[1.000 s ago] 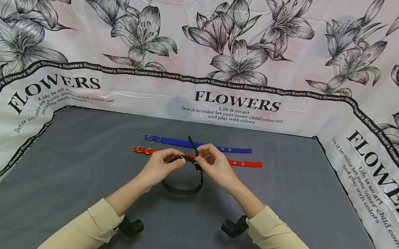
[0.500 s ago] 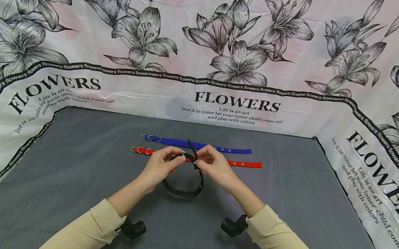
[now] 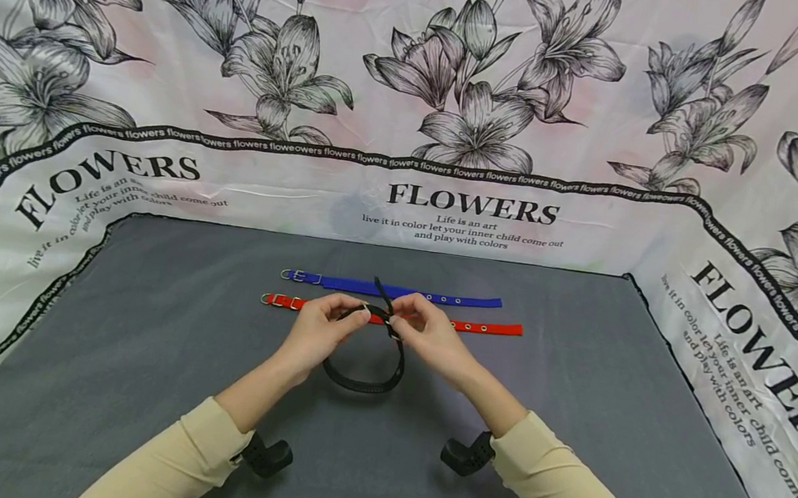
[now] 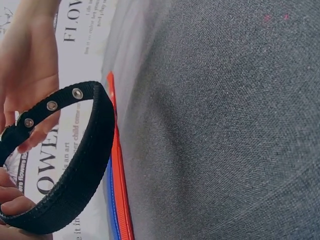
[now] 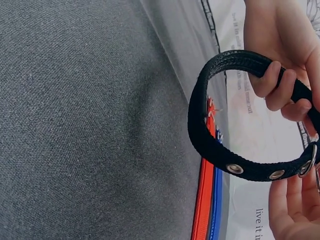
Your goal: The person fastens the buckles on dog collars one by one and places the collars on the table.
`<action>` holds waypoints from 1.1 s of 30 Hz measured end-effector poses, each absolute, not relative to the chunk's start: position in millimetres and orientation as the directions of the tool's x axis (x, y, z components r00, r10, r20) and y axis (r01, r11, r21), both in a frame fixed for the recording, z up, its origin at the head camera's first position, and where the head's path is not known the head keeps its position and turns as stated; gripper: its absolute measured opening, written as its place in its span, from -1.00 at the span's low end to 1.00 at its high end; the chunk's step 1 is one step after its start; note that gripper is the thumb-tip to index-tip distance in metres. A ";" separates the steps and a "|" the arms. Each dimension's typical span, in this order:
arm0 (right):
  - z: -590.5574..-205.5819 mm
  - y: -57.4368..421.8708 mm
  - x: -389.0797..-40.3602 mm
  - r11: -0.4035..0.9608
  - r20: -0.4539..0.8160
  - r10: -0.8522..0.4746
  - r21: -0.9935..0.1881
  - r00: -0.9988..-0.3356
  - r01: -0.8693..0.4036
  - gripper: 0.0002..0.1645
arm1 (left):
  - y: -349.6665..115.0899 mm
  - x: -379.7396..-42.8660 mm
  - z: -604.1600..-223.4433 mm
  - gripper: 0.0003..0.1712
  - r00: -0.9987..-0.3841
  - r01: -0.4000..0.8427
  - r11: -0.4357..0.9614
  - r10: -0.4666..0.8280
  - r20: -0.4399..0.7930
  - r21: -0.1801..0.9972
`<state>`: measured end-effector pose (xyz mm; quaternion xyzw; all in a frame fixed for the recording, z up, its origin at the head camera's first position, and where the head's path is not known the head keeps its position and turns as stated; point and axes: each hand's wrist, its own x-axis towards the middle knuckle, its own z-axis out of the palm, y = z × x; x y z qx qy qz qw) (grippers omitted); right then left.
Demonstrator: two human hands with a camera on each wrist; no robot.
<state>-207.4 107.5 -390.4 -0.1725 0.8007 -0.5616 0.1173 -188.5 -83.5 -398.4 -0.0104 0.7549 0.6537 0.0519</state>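
Observation:
A black collar (image 3: pixel 360 385) with metal eyelets is bent into a closed loop, held above the table. My left hand (image 3: pixel 317 338) grips its band between thumb and fingers; the right wrist view shows these fingers curled round the band. At the metal buckle (image 5: pixel 311 159), my right hand (image 3: pixel 430 336) pinches the collar, and the narrow strap end (image 3: pixel 382 287) sticks up past its fingertips. Several eyelets line the lower band (image 5: pixel 255 171) in the right wrist view. My fingers partly hide the buckle in the head view.
Behind the hands, a blue collar (image 3: pixel 349 284) and a red collar (image 3: pixel 502 329) lie flat and roughly parallel on the grey cloth (image 3: pixel 170 320). A white flower-printed sheet (image 3: pixel 263 189) rises at the back and both sides.
My right hand has come slightly down and to the left, and the strap end's tip sits a little lower. The left hand stays almost in place; the blue and red collars have not moved.

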 end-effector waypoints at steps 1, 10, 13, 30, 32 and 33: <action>-390.1 107.4 -207.4 0.312 0.011 -0.394 -0.939 -0.919 -0.145 -0.72 | -83.3 -188.8 -398.5 -0.77 -0.995 -0.080 0.148 0.053 -0.089 0.986; -383.6 104.9 -209.1 0.308 0.081 -0.312 -0.934 -0.947 -0.181 -0.68 | -79.8 -189.8 -404.1 -0.76 -0.994 -0.062 0.161 0.081 -0.076 0.985; -381.7 103.3 -211.1 0.297 0.098 -0.310 -0.935 -0.946 -0.194 -0.69 | -79.8 -190.4 -405.2 -0.77 -0.992 -0.061 0.177 0.097 -0.079 0.982; -371.7 95.6 -209.0 0.353 0.094 -0.398 -0.902 -0.913 -0.247 -0.78 | -87.8 -188.6 -402.3 -0.78 -0.995 0.008 0.248 0.095 -0.016 0.969; -371.7 95.9 -209.8 0.372 0.091 -0.413 -0.892 -0.906 -0.259 -0.79 | -89.0 -188.7 -401.6 -0.78 -0.996 0.020 0.253 0.093 -0.004 0.967; -371.7 96.2 -210.3 0.383 0.087 -0.421 -0.885 -0.903 -0.264 -0.80 | -89.5 -188.9 -401.3 -0.78 -0.996 0.024 0.254 0.093 0.000 0.967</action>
